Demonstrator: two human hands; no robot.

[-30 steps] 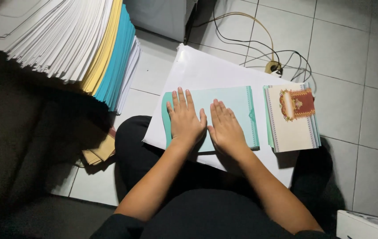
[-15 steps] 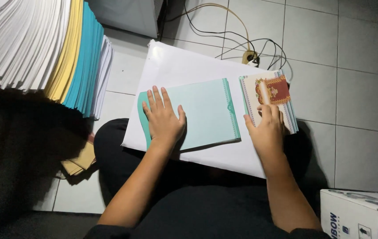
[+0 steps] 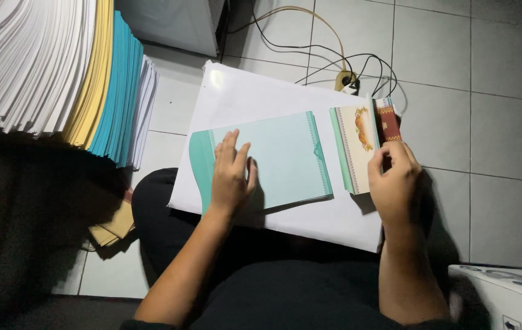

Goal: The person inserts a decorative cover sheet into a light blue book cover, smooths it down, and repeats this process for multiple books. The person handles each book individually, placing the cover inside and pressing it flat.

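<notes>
Two hands split the work: the left hand (image 3: 230, 177) lies open, flat, pinning the pale green sheets (image 3: 279, 159) in place; the right hand (image 3: 395, 183) pinches a patterned card (image 3: 371, 131) at its edge, lifting it.

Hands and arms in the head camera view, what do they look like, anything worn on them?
Both forearms are bare up to the bottom edge of the picture. The left hand and right hand show no gloves, rings, watch or bracelet. Black clothing covers the lap below them.

Teal cards (image 3: 273, 162): matt paper, smooth
White sheet (image 3: 242, 98): smooth paper, slight sheen
Printed cards (image 3: 361, 143): glossy paper
Floor (image 3: 487, 122): smooth glazed tile
</notes>
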